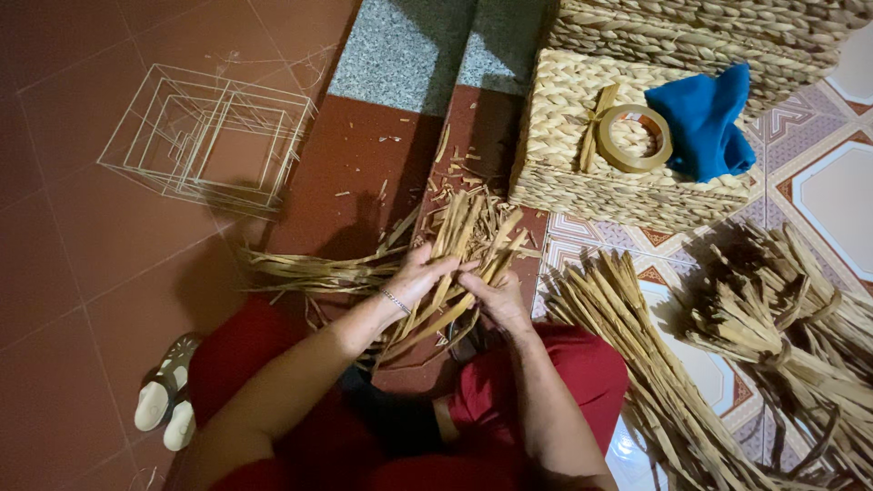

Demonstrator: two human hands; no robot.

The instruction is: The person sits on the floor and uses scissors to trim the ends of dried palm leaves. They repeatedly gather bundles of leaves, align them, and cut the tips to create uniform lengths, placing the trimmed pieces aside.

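Both hands meet over a bundle of dried tan straw strips [468, 250] held above my lap. My left hand [420, 275], with a thin bracelet at the wrist, grips the strips from the left side. From the right, my right hand [496, 295] closes its fingers around the same bundle. The strips fan out upward and away from me. I sit on the floor in red clothing.
Woven baskets [582, 136] stand ahead, with a tape roll [635, 138] and a blue cloth [705, 118] on one. Tied straw bundles [773, 336] lie at the right. Nested wire frames [205, 136] sit at the left. A sandal [168, 395] lies by my left knee.
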